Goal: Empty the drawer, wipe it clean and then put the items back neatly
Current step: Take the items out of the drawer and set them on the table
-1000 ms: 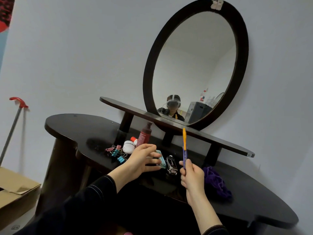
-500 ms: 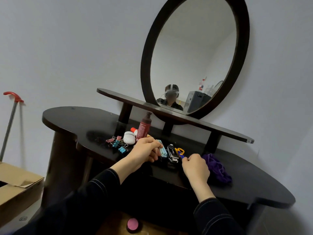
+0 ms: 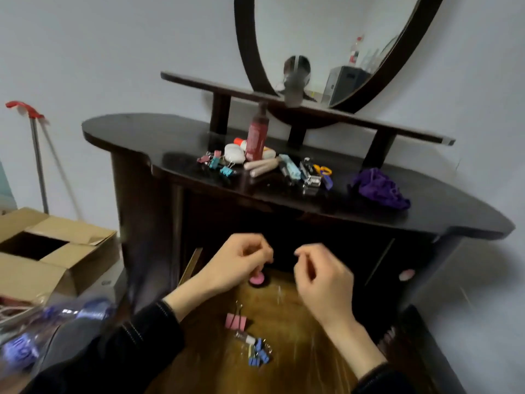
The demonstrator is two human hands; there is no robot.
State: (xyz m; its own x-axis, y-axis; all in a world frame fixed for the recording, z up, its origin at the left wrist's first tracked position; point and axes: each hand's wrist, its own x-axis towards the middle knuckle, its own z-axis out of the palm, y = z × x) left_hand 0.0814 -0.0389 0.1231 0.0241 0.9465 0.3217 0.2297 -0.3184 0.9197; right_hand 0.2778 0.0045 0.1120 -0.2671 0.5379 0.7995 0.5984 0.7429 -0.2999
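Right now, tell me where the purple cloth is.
In the head view the purple cloth lies bunched on the right part of the dressing table top, just right of the yellow-handled scissors and in front of the shelf's right post.

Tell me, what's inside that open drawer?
A pink round thing, partly covered by the left hand, a pink binder clip and a cluster of blue clips lie on the wooden drawer floor. The back is dark under the tabletop, partly behind the right hand.
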